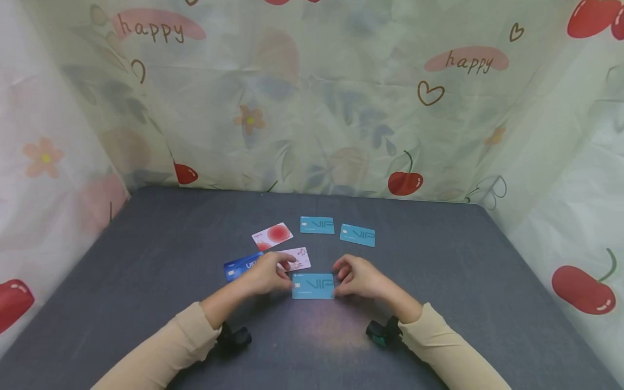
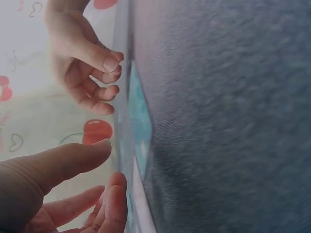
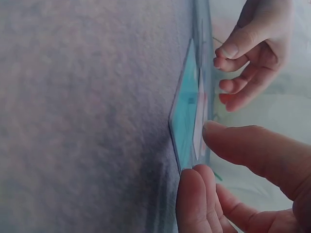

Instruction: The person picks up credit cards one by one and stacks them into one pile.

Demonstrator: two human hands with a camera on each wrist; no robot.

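Note:
A light-blue VIP card (image 1: 313, 286) lies flat on the dark table, between the two hands. At its left end is my left hand (image 1: 267, 273), thumb and fingers apart and loosely bent around nothing. This hand overlaps a pale pink card (image 1: 299, 257) and a dark blue card (image 1: 239, 265) in the head view. My right hand (image 1: 362, 279) is at the card's right end, fingertips close to its edge. In the right wrist view a gap shows between that hand's thumb and fingers, near the light-blue card (image 3: 182, 114).
Farther back lie a pink card with red circles (image 1: 273, 236) and two more light-blue cards, one in the middle (image 1: 317, 225) and one to the right (image 1: 357, 235). A printed curtain (image 1: 312, 135) encloses the grey table (image 1: 439, 244). Each wrist carries a black camera.

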